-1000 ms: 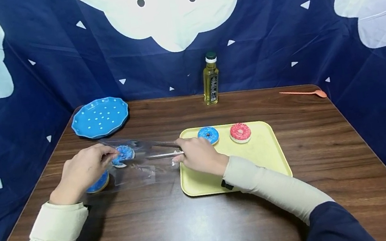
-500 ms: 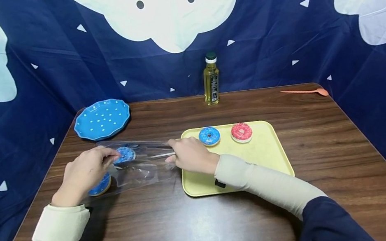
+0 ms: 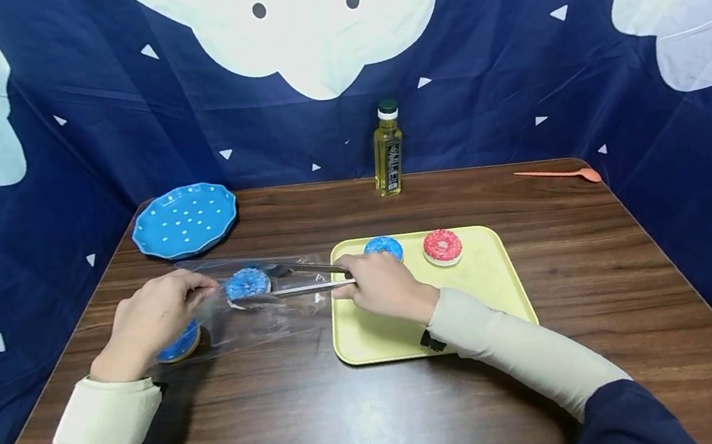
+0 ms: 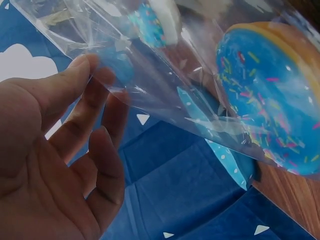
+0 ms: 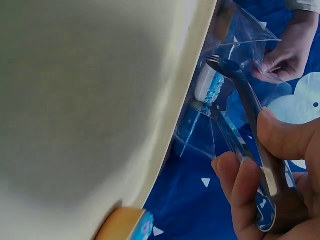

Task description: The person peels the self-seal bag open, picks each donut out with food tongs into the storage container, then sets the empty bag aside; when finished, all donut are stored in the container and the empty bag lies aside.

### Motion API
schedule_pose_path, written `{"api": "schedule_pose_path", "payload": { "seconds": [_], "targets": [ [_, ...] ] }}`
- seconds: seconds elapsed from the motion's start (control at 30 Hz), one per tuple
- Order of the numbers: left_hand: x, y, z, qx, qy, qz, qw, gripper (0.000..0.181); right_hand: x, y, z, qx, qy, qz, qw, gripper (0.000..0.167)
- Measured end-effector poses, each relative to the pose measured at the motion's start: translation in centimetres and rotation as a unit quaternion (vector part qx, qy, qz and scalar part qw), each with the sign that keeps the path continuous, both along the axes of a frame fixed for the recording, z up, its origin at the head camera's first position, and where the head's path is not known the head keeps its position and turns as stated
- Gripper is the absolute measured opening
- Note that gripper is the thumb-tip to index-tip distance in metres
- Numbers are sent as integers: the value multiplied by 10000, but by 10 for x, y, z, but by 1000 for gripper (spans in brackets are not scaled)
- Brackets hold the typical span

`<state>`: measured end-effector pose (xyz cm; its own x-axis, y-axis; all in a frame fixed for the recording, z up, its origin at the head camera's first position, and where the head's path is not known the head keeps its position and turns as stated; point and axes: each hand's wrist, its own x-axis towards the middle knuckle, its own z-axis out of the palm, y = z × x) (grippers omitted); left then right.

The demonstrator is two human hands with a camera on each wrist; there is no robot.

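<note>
In the head view, my left hand (image 3: 155,321) pinches the edge of a clear plastic bag (image 3: 254,325) between thumb and fingers. My right hand (image 3: 385,287) grips metal tongs (image 3: 311,288), whose ends reach into the bag. A blue-frosted donut (image 3: 247,286) with a white base lies at the tong tips. The right wrist view has the tips on either side of this donut (image 5: 212,87); whether both touch it I cannot tell. Another blue donut (image 3: 182,344) rests on the table beneath my left hand, partly hidden. It appears large in the left wrist view, with colourful sprinkles (image 4: 270,95).
Under my right hand, a yellow tray (image 3: 373,338) carries a blue donut (image 3: 383,247) and a red donut (image 3: 443,247). A blue dotted plate (image 3: 185,221) stands back left, an oil bottle (image 3: 388,152) back centre, and an orange spoon (image 3: 559,175) back right.
Over the last half second my right hand and the tongs have shifted right, and the donut at their tips has moved right, away from my left fingers. My left hand keeps its pinch.
</note>
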<state>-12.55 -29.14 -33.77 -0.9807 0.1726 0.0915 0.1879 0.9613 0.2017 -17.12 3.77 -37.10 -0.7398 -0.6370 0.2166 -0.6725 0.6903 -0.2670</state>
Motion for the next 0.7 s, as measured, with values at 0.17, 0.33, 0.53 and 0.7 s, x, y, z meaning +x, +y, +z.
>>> {"api": "schedule_pose_path", "payload": {
  "seconds": [0.17,0.33,0.53,0.7],
  "targets": [
    [-1,0,-2,6,11,-20,10000,20,4,14,-3,-106,53,-35,9999,42],
    [-1,0,-3,30,11,-10,10000,20,8,24,-4,-201,-31,-87,9998,42],
    [-1,-2,-4,43,11,-20,10000,20,8,36,1,-235,-141,-169,9995,42],
    [0,-2,-3,52,-5,-12,10000,20,9,49,6,-313,-161,-234,9991,45]
  ]
}}
